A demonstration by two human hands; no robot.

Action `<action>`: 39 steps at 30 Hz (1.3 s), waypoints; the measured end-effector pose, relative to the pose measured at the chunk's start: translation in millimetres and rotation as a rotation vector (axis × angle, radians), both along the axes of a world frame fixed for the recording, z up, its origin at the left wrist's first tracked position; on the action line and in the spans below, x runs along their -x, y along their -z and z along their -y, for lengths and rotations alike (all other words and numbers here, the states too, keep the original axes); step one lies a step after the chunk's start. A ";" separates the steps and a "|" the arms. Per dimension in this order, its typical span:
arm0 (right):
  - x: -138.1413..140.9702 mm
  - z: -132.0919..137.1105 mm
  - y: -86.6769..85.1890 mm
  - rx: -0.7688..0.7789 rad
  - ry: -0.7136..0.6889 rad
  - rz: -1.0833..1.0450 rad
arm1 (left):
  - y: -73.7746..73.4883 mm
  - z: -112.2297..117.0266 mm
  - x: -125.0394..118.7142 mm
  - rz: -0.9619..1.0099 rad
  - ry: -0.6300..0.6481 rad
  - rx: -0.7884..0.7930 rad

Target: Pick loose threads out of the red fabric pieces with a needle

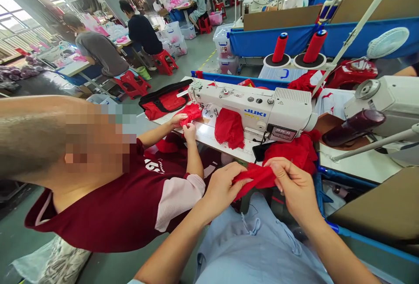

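red cloth (260, 176), long axis left to right; left grip (225, 184) and right grip (296, 183) pinched closed on opposite ends.

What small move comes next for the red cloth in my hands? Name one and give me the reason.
I'd probably ease the left hand and right hand slightly apart to smooth the red cloth: both hands pinch it, and the stretch between them looks narrow and creased, so spreading it would likely show its edges better.

Left hand (224, 183) pinching; right hand (297, 188) pinching; forearms (175, 238) angled inward
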State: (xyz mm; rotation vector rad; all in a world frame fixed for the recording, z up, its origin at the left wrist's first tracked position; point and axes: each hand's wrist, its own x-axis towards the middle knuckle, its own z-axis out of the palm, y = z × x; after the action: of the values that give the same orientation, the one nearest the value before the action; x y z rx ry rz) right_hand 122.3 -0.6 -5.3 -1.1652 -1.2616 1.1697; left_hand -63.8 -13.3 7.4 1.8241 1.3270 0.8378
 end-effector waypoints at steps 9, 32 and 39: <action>-18.8 -4.5 6.8 0.025 0.310 -0.155 | 1.5 -3.2 5.4 0.270 -0.048 0.259; -3.0 17.4 11.6 -0.468 -0.021 0.391 | -2.6 0.0 -19.5 0.928 -0.183 0.561; -0.6 11.0 10.3 -0.217 0.029 0.285 | 3.0 0.5 -19.8 0.800 -0.271 0.457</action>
State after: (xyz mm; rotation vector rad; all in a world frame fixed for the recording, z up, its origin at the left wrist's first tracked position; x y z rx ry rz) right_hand 122.8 -11.6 -15.6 -1.2107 -1.5395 0.8404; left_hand -44.1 -13.8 4.4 0.8162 1.1038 1.1319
